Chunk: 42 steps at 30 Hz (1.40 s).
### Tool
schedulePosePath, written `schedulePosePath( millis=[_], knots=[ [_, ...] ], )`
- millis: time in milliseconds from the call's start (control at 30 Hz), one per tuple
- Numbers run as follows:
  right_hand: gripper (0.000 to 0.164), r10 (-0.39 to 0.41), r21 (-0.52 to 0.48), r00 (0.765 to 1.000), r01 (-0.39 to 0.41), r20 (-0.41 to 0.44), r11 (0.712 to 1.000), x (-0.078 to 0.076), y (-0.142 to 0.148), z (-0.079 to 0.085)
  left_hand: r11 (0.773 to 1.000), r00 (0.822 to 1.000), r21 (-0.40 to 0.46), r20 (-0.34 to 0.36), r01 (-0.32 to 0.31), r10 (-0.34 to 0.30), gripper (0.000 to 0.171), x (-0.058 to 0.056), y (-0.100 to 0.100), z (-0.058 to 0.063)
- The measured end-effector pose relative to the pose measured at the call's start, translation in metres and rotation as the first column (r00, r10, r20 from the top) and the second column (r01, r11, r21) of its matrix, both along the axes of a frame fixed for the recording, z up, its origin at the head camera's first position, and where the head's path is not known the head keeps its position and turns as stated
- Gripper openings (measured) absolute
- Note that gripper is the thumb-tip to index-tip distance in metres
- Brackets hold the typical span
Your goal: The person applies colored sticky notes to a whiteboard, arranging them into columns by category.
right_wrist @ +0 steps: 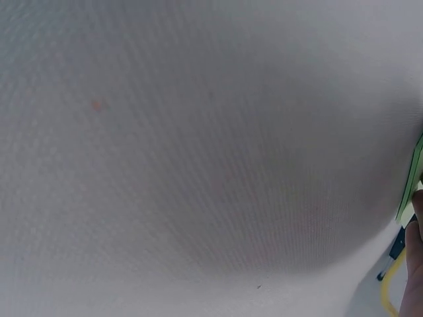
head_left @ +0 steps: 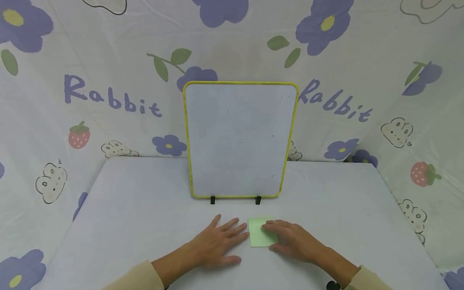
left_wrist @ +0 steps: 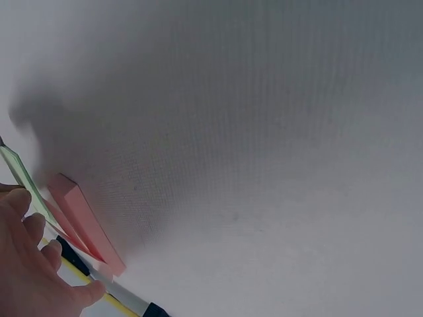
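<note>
A square pale-green sticky-note pad lies on the white table before the whiteboard. My left hand is palm down to its left, fingers spread and fingertips right at its edge. From the right, my right hand grips the pad, fingers curved over its top and thumb at the near right corner. In the left wrist view, the green pad appears edge-on by the fingers, with a pink block beside it. The right wrist view catches only a strip of the green pad and some fingers.
A whiteboard with a yellow frame stands upright behind the hands on small black feet. The white table reaches back to a printed cloth with flowers, rabbits and strawberries, which also hangs along both sides.
</note>
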State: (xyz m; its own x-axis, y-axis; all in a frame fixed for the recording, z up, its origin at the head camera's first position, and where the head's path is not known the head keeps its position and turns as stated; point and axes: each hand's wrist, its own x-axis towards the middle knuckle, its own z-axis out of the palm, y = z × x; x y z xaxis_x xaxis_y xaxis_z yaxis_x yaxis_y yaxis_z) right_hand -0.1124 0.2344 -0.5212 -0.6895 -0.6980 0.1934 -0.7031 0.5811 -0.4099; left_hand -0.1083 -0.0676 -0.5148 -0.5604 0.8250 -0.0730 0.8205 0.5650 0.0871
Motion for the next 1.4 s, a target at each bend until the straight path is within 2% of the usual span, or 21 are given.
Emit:
schedulePosePath(
  millis=[267,533,767,933,1133,1400],
  knots=[
    [0.04,0.002,0.018,1.0,-0.002,0.018,1.0,-0.0005,-0.0022,0.003,1.0,0.999,-0.017,0.045,0.001,0.0,0.07,0.0026,0.0012,0.0008],
    [0.022,0.016,0.02,1.0,-0.016,0.0,1.0,0.0,-0.0036,0.0055,1.0,0.999,-0.014,0.036,0.012,-0.012,0.07,0.004,0.0018,-0.0004],
    [0.014,0.023,-0.008,0.996,-0.024,-0.082,1.0,0.0011,-0.0039,0.0022,1.0,1.0,0.003,0.018,0.015,-0.015,0.069,0.0023,0.0016,-0.0045],
    [0.011,0.026,-0.001,0.992,-0.027,-0.125,1.0,0.0013,-0.0052,0.0016,1.0,1.0,0.001,0.024,0.007,-0.007,0.068,0.0029,0.0023,-0.0012],
    [0.008,0.027,0.023,0.993,-0.025,-0.112,0.999,0.0015,-0.0073,0.0025,1.0,0.999,0.001,0.033,0.006,-0.006,0.069,0.0031,0.0031,-0.0026],
    [0.009,-0.028,0.037,0.997,0.031,-0.074,0.999,0.0023,-0.0084,0.0027,1.0,0.999,-0.011,0.041,0.004,-0.003,0.069,0.0028,0.0031,-0.0045]
  ],
)
